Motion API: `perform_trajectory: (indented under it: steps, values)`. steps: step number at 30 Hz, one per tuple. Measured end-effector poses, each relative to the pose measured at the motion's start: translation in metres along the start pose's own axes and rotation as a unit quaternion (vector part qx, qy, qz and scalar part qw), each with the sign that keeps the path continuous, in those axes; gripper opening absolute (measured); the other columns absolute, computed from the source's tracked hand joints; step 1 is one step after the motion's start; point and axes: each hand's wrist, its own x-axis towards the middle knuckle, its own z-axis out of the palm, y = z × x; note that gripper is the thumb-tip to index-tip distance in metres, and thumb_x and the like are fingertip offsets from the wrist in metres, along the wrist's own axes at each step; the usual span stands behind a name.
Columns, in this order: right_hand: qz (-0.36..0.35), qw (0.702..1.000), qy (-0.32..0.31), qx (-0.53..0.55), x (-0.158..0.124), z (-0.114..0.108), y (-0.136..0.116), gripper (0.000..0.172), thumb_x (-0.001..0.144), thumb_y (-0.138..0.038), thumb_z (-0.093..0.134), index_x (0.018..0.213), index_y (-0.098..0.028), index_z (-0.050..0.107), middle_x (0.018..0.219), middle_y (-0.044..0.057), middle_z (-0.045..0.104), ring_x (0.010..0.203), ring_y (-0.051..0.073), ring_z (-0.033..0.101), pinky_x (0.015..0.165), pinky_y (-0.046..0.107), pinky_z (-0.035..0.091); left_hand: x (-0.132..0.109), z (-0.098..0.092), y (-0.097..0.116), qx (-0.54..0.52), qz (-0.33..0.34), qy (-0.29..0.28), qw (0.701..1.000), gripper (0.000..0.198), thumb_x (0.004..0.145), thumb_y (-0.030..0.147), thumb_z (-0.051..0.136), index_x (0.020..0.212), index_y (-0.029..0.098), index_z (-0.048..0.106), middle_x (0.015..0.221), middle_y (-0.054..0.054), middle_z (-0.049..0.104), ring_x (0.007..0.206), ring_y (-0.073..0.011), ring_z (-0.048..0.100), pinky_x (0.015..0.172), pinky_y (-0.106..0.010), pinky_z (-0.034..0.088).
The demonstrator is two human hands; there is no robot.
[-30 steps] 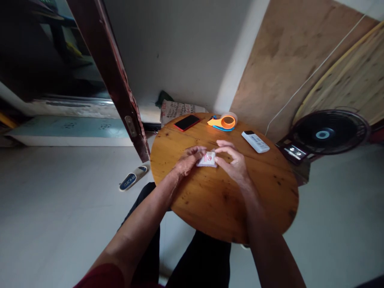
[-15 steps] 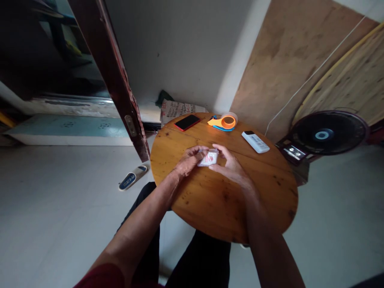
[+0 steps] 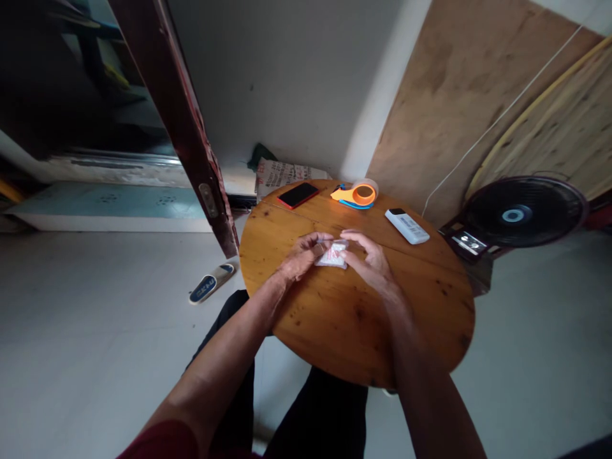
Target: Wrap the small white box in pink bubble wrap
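A small white packet with red print [image 3: 331, 257], in what looks like clear wrap, is held just above the middle of the round wooden table. My left hand [image 3: 303, 254] is closed on its left side, thumb across the front. From the right, my right hand [image 3: 370, 258] has its thumb pressed on the packet's front and its fingers curved behind the top edge. Beyond the hands lie an orange and blue tape dispenser [image 3: 356, 195] with a roll of clear tape, a red-edged phone [image 3: 298, 196] and a white device with a dark end [image 3: 407, 225].
The wooden table [image 3: 344, 338] has a rounded edge close to my legs. A black fan [image 3: 521, 213] stands at its right. A door frame [image 3: 184, 127] rises at the left, with a slipper [image 3: 212, 284] on the floor. Behind the table is a printed carton [image 3: 287, 173].
My right thumb has moved up and left onto the packet's front, now covering part of the red print. The packet has tilted slightly. My left hand has stayed in place.
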Motion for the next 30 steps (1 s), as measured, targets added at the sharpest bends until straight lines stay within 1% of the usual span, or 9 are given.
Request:
perform_trajectory:
  steps: [3,5,8,11,16,19,24,27,30]
  values:
    - [-0.061,0.997,0.043,0.007,0.002,0.002,0.003,0.014,0.081,-0.024,0.063,0.094,-0.023,0.069,0.116,0.007,0.064,0.110,0.022,0.060,0.099,0.042,0.046,0.000,-0.001,-0.003,0.038,0.010,-0.010,0.999,0.042,0.067,0.042,0.079,0.096,0.014,0.068,0.080,-0.003,0.069,0.062,-0.0094,0.058,0.061,-0.022,0.043]
    - [-0.074,0.996,0.058,0.008,0.002,0.003,0.004,0.010,0.082,-0.022,0.061,0.087,-0.022,0.070,0.112,0.007,0.065,0.108,0.021,0.061,0.097,0.041,0.047,0.000,-0.002,-0.006,0.065,0.012,-0.022,0.998,0.040,0.070,0.042,0.077,0.098,0.015,0.068,0.083,-0.004,0.069,0.064,-0.0102,0.059,0.062,-0.022,0.044]
    - [-0.077,0.995,0.069,0.001,0.002,0.004,0.005,0.010,0.084,-0.021,0.060,0.081,-0.022,0.069,0.110,0.007,0.066,0.107,0.022,0.062,0.095,0.040,0.047,0.001,-0.005,-0.011,0.084,0.015,-0.042,0.995,0.040,0.072,0.043,0.075,0.101,0.016,0.068,0.088,-0.005,0.070,0.067,-0.0111,0.060,0.063,-0.023,0.044]
    - [-0.081,0.995,0.064,-0.010,0.002,0.005,0.005,0.011,0.085,-0.020,0.058,0.081,-0.022,0.068,0.113,0.007,0.065,0.110,0.022,0.060,0.097,0.041,0.046,0.002,-0.006,-0.013,0.092,0.016,-0.048,0.994,0.040,0.073,0.043,0.075,0.102,0.017,0.068,0.088,-0.005,0.069,0.067,-0.0111,0.060,0.063,-0.023,0.044]
    - [-0.107,0.992,0.054,-0.038,0.001,0.009,0.005,0.013,0.085,-0.017,0.056,0.079,-0.022,0.067,0.114,0.007,0.065,0.109,0.022,0.061,0.097,0.041,0.046,0.003,-0.003,-0.011,0.114,0.015,-0.008,0.993,0.038,0.073,0.044,0.073,0.099,0.016,0.067,0.080,-0.002,0.067,0.066,-0.0099,0.057,0.061,-0.021,0.042]
    - [-0.126,0.988,0.048,-0.068,0.001,0.013,0.004,0.015,0.086,-0.017,0.055,0.080,-0.022,0.069,0.111,0.008,0.066,0.106,0.022,0.061,0.095,0.041,0.047,0.002,-0.002,-0.009,0.112,0.006,0.014,0.994,0.036,0.073,0.043,0.073,0.096,0.015,0.068,0.077,-0.001,0.065,0.063,-0.0096,0.055,0.058,-0.021,0.040]
    - [-0.162,0.973,0.042,-0.156,0.000,0.016,0.002,0.018,0.088,-0.020,0.055,0.083,-0.023,0.072,0.112,0.007,0.068,0.105,0.024,0.060,0.093,0.042,0.046,0.000,-0.001,-0.003,0.072,-0.015,0.040,0.996,0.030,0.071,0.038,0.074,0.088,0.015,0.067,0.067,0.001,0.062,0.056,-0.0088,0.051,0.054,-0.021,0.037]
    - [-0.175,0.965,0.025,-0.193,-0.001,0.016,0.000,0.022,0.090,-0.022,0.052,0.095,-0.022,0.074,0.119,0.008,0.066,0.108,0.024,0.058,0.094,0.043,0.045,0.001,-0.002,-0.001,0.025,-0.027,0.050,0.998,0.027,0.069,0.036,0.075,0.085,0.015,0.067,0.065,0.001,0.063,0.056,-0.0093,0.053,0.056,-0.021,0.039]
    - [-0.165,0.959,0.004,-0.228,-0.003,0.015,-0.003,0.027,0.091,-0.023,0.051,0.109,-0.024,0.072,0.128,0.009,0.061,0.116,0.026,0.054,0.097,0.044,0.043,0.004,-0.004,0.000,-0.022,-0.026,0.048,0.998,0.029,0.066,0.035,0.076,0.084,0.015,0.066,0.071,0.000,0.066,0.060,-0.0109,0.057,0.060,-0.023,0.043]
